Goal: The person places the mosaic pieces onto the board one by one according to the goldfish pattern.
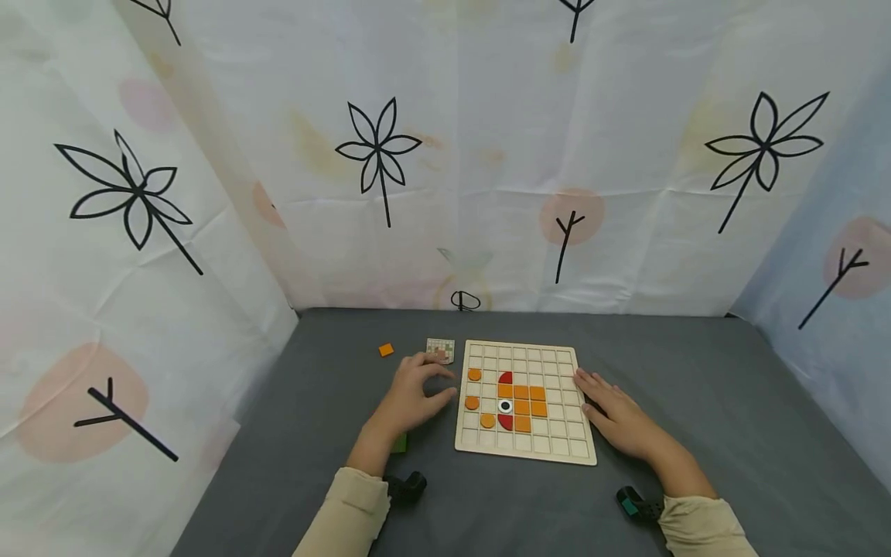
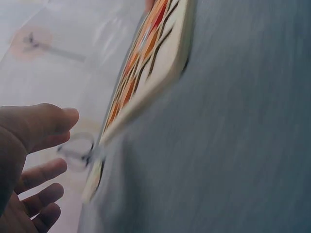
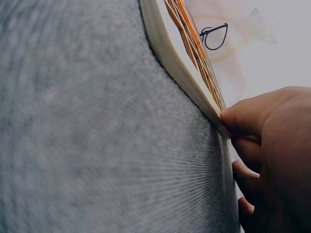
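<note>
Lying flat on the gray tabletop (image 1: 515, 510), the wooden grid board (image 1: 560, 429) carries orange square tiles (image 1: 522, 406), red curved tiles (image 1: 506, 377), an eye tile (image 1: 505, 406) and orange discs (image 1: 472, 403) near its left edge. Just outside that edge, the left hand (image 1: 412, 388) holds its thumb and fingers apart, with a gap between. Along the opposite edge, the right hand (image 1: 622, 418) touches the rim, fingers extended rather than clamped. Farther left lie a small patterned card (image 1: 440, 348), beside the board's far corner, and a loose orange tile (image 1: 386, 350); a green piece (image 1: 401, 443) shows partly behind the left wrist. Tabletop extends from the near rim toward the person, and rightward past the right hand.
</note>
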{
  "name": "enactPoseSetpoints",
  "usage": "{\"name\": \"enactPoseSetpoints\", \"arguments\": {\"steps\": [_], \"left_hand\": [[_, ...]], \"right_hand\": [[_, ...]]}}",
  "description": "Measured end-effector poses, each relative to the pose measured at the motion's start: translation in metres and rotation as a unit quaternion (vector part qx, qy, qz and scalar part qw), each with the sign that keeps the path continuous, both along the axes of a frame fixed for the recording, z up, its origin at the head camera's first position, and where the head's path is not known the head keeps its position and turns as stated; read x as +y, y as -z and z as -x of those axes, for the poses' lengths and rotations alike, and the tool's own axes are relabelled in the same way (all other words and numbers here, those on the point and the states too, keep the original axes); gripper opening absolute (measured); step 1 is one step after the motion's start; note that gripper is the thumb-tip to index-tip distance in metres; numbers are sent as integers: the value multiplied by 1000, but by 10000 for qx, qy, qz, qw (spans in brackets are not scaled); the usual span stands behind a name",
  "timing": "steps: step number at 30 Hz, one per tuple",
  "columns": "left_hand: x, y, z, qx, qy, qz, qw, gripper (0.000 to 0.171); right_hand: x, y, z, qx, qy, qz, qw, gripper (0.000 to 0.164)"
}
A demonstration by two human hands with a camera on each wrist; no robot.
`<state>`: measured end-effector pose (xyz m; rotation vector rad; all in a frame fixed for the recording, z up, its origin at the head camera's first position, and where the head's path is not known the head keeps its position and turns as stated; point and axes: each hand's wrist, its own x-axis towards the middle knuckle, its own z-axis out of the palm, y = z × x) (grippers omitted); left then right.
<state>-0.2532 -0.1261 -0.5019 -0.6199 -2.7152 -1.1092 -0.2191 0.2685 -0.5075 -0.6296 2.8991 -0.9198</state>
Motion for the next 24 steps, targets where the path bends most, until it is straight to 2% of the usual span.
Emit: {"name": "enactPoseSetpoints", "arguments": {"steps": [5,8,12,16,20,24], "left_hand": [[-32,1,11,-251,-770,-346,9961,32],[-47,2,17,-311,-1045,-506,9927,32],[-64,5,28,-305,-1249,-496,9905,36],[-78,6,42,-264,-1472,-497,9875,49],[-90,8,54,-460,-1653,-556,9836,62],[-97,14,61,-685,-1722,-374,9820,64]], "right_hand": [[2,5,0,25,16,-18,10000,57],[1,9,0,50,22,3,10000,56],[0,10,-1,66,66,28,10000,56],[-1,8,-1,53,89,45,9999,56],[-2,6,-1,56,82,42,9999,55],[-2,4,0,66,61,19,10000,56]]}}
